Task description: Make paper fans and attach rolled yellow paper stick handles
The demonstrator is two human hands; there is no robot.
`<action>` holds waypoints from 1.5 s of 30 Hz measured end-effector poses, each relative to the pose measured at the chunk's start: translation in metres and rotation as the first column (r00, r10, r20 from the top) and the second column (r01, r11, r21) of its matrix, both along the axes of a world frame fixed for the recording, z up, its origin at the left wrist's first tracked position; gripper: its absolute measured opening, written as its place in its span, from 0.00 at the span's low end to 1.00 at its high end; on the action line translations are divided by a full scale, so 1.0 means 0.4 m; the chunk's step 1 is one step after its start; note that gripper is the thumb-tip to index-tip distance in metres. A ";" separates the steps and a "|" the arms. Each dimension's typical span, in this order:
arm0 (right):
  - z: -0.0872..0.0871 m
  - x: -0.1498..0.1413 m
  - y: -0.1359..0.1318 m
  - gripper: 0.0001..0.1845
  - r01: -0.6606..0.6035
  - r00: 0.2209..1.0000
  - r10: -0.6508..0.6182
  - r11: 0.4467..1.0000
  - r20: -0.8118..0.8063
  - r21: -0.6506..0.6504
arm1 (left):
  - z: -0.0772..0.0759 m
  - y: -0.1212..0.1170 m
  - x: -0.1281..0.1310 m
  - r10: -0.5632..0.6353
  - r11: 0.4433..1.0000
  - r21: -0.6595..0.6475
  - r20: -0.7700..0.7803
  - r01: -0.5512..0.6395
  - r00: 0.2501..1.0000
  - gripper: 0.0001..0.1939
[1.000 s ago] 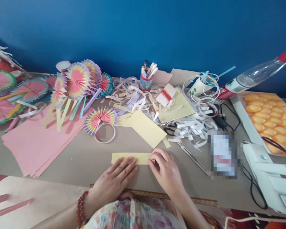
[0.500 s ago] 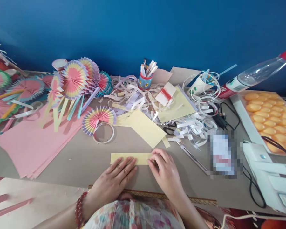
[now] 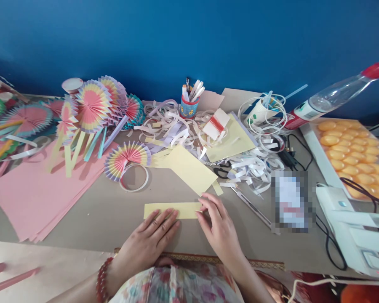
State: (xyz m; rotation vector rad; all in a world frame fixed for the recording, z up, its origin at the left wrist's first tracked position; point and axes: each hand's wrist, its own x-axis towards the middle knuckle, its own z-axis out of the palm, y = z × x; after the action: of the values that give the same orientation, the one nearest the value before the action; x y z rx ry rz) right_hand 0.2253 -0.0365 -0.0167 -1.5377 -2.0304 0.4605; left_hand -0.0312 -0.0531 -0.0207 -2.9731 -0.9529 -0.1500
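A narrow yellow paper strip [image 3: 187, 209] lies sideways on the grey table in front of me. My left hand [image 3: 150, 235] rests flat across its lower left part, fingers stretched out. At the strip's right end, my right hand [image 3: 220, 227] pinches the edge between thumb and fingers, and a small bit of that end is lifted. Beyond the strip lies a larger yellow paper sheet [image 3: 192, 169]. A pleated paper fan [image 3: 126, 156] in pink, yellow and purple sits to the left, touching a roll of tape [image 3: 122, 180].
Pink sheets [image 3: 41, 193] and finished fans [image 3: 93, 103] cover the left. Paper scraps [image 3: 252, 166], scissors [image 3: 221, 171] and a utility knife [image 3: 252, 207] lie right of centre. A pen cup [image 3: 188, 108], a tilted bottle [image 3: 330, 99] and a glue gun's cable [image 3: 326, 244] stand or lie farther out.
The view has shifted slightly, so the things on the table appear a little farther left. Both hands keep nearly the same places on the yellow strip.
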 end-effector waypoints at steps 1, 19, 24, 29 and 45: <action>-0.001 -0.001 -0.001 0.13 0.010 1.000 -0.010 1.000 -0.004 0.001 | 0.000 0.000 0.000 0.000 1.000 -0.003 0.003 0.000 1.000 0.43; 0.025 -0.008 -0.007 0.13 -0.113 0.979 0.092 0.988 0.183 0.109 | 0.003 -0.001 0.001 -0.001 1.000 -0.018 -0.014 0.001 1.000 0.43; 0.050 -0.022 -0.002 0.16 -0.305 0.938 0.279 0.946 0.207 0.109 | 0.008 0.000 0.002 -0.005 1.000 -0.029 -0.012 0.005 1.000 0.44; 0.043 -0.033 0.002 0.17 -0.387 0.903 0.357 0.917 0.241 0.092 | 0.004 -0.002 0.004 0.007 1.000 -0.030 -0.023 -0.008 1.000 0.45; 0.019 -0.027 0.001 0.18 -0.369 0.915 0.333 0.919 0.228 0.141 | 0.004 -0.028 -0.012 0.046 0.999 0.029 -0.061 -0.044 0.997 0.46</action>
State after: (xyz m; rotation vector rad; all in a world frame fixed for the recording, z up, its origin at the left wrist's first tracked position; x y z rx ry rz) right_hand 0.2146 -0.0360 -0.0091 -1.1480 -2.4481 0.2505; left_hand -0.0362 -0.0642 -0.0190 -2.9099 -1.0011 -0.0699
